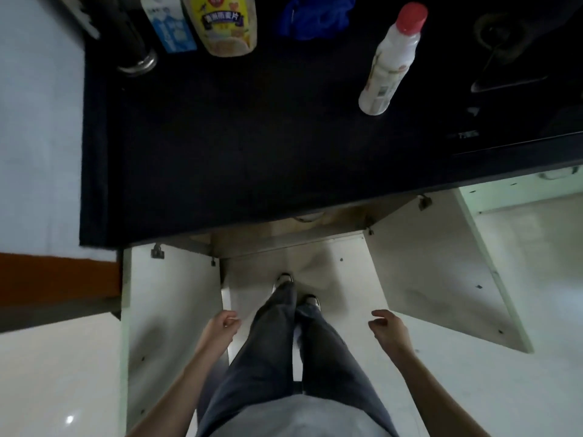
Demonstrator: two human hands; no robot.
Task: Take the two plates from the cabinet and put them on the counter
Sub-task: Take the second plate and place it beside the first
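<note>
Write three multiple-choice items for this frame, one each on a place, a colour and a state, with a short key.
1. Where does the white bottle stand?
A. On the floor between the feet
B. On the dark counter, toward its right
C. Inside the cabinet

2. What colour is the bottle's cap?
A. Red
B. Green
C. Black

3. What state are the two cabinet doors below the counter in?
A. Both shut
B. One open, one shut
C. Both swung open

Key: 1 B, it stands upright on the counter, right of the yellow pouch. 2 A, the cap is red above a white body. 3 C, the left door and right door both stand open beside the empty left hand and right hand.
</note>
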